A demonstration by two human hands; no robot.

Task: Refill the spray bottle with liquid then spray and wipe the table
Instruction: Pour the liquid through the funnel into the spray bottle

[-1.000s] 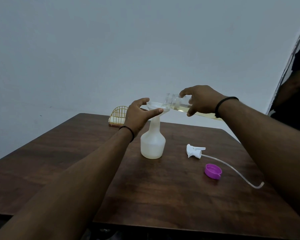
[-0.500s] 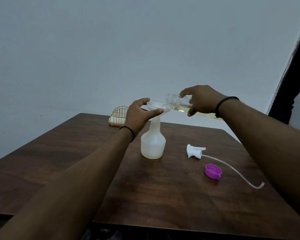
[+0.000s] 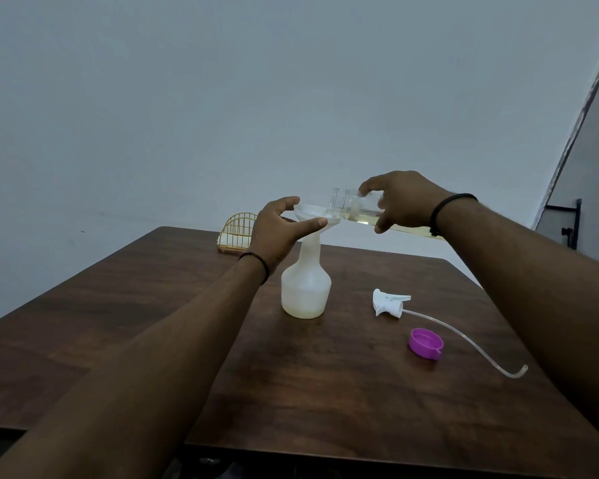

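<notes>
Refill under way: spray bottle (image 3: 306,288) at frame centre, nearly empty. Left hand (image 3: 277,233) fingers curled round funnel (image 3: 317,213); right hand (image 3: 403,202) grips tilted refill bottle (image 3: 360,209). Trigger head (image 3: 389,302) off; spraying, wiping remain.

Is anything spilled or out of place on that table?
No spill shows. The spray head and purple cap lie loose on the table, off their bottles, which fits a refill through the funnel.
</notes>
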